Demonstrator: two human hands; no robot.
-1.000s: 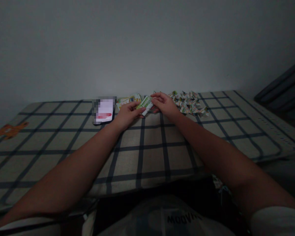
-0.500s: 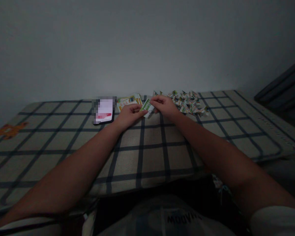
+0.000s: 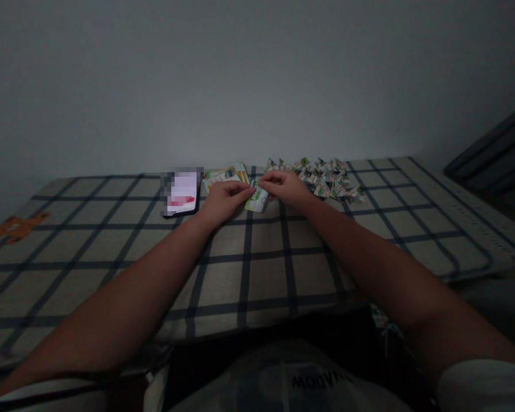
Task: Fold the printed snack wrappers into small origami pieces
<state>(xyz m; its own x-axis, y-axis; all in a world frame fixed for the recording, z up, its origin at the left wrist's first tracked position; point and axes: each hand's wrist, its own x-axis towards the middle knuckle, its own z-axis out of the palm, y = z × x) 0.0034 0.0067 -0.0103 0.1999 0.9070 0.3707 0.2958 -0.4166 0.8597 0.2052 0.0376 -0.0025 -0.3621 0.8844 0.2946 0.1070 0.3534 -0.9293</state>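
A small folded piece of green-and-white printed paper (image 3: 256,200) is held between my two hands, just above or on the checked cloth. My left hand (image 3: 225,200) pinches its upper left edge between thumb and fingers. From the other side, my right hand (image 3: 286,187) grips the top right edge with its fingertips. Behind my left hand lies a stack of printed paper sheets (image 3: 227,173), partly covered by the hand. Several folded paper pieces with pointed corners (image 3: 332,180) lie grouped to the right of my right hand.
A phone (image 3: 182,191) with a lit, partly blurred screen lies left of my left hand. The checked cloth (image 3: 266,274) covers the table, which meets a plain wall (image 3: 257,80). An orange object (image 3: 17,227) is at the far left.
The paper has turned from a slanted narrow strip to a wider shape that hangs lower toward me. Both hands have shifted their grip to its top edge.
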